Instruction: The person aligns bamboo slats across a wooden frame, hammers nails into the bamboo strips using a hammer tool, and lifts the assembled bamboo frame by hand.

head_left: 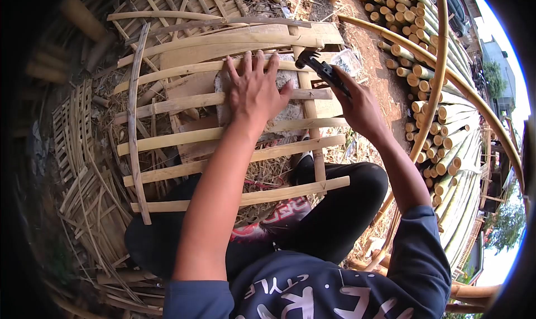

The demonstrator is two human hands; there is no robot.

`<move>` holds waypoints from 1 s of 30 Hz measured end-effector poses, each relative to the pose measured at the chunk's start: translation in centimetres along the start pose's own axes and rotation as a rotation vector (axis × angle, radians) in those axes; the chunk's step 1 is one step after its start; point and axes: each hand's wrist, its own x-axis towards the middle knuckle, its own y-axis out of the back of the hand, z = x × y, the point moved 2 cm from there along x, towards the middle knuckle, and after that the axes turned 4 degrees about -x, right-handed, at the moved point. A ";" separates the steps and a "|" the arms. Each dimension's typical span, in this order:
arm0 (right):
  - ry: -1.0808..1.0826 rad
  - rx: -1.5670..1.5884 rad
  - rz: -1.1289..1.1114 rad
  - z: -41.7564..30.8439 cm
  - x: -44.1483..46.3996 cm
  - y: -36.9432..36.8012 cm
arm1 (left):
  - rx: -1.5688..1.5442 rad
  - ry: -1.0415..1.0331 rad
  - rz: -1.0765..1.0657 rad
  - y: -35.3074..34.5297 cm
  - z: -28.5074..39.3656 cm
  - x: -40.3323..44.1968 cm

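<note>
My left hand (254, 90) lies with fingers spread across the upper slats of a bamboo frame (184, 135). Its fingertips rest on one slat (190, 69). In my right hand (360, 104) is a hammer (324, 72), gripped by its dark handle. The hammer's head is over the right crosspiece (310, 109), close to the end of that slat; I cannot tell whether it touches. A second crosspiece (134, 123) spans the slats at the left. Under my left hand, partly hidden by slats, is a grey stone block (290, 111).
Cut bamboo poles (441, 104) are stacked at the right. A clear plastic bag (347, 61) with small dark pieces lies beyond the hammer. Woven bamboo panels (75, 132) lie at the left. A long curved pole (438, 68) crosses the right side. My crossed legs (346, 207) are below the frame.
</note>
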 end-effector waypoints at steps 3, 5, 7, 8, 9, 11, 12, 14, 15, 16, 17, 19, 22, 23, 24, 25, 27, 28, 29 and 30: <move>-0.203 0.228 0.387 -1.1 -0.3 -0.3 | 0.004 0.013 -0.020 0.1 -0.2 -0.3; -0.155 -0.161 -0.175 -1.0 0.3 1.2 | 0.003 0.005 -0.012 0.1 -0.1 -0.1; -0.087 -0.009 -0.090 0.1 -0.4 0.0 | 0.009 0.001 -0.027 0.0 0.4 0.0; -0.142 0.018 -0.022 0.2 -0.8 0.4 | 0.010 0.011 -0.019 0.1 0.1 0.2; -0.288 0.157 0.051 -0.8 -1.2 1.0 | 0.010 0.016 -0.027 0.2 0.1 0.0; -0.348 0.345 0.323 1.0 -2.5 -0.3 | 0.034 0.018 -0.053 0.4 0.2 0.0; -0.452 0.539 0.391 1.2 -3.1 -0.5 | 0.031 0.017 -0.053 0.3 0.2 0.0; -0.562 0.775 0.439 2.5 -3.7 -0.3 | 0.036 0.000 -0.045 0.3 0.2 0.0; -0.617 0.892 0.465 3.2 -4.1 -0.1 | 0.040 -0.013 -0.032 0.4 0.3 0.0; -0.608 0.833 0.493 4.0 -4.1 0.1 | 0.051 -0.018 -0.036 0.4 0.2 -0.1; -0.617 0.799 0.483 5.3 -4.3 -0.2 | 0.061 -0.019 -0.033 0.3 0.2 -0.1; -0.705 0.718 0.429 7.3 -4.6 -0.6 | 0.080 -0.018 -0.043 0.6 0.3 0.0; -0.744 0.635 0.342 9.0 -5.6 -1.8 | 0.075 -0.013 -0.067 0.8 0.6 -0.2; -0.711 0.613 0.318 10.0 -5.5 -2.6 | 0.068 -0.008 -0.060 0.9 0.7 -0.2; -0.705 0.625 0.307 9.7 -5.2 -2.4 | 0.070 -0.006 -0.060 1.0 0.6 0.0; -0.712 0.647 0.290 8.4 -5.4 -2.5 | 0.082 -0.009 -0.069 1.1 0.5 -0.1; -0.754 0.766 0.244 6.8 -5.4 -2.4 | 0.090 -0.009 -0.069 0.8 0.5 -0.1; -0.712 0.767 0.261 7.0 -5.3 -3.4 | 0.089 -0.006 -0.074 0.9 0.6 -0.1; -0.672 0.768 0.282 7.0 -5.1 -4.4 | 0.087 -0.006 -0.079 1.0 0.7 -0.1; -0.654 0.757 0.290 6.6 -5.0 -4.6 | 0.086 -0.009 -0.086 1.1 0.8 -0.1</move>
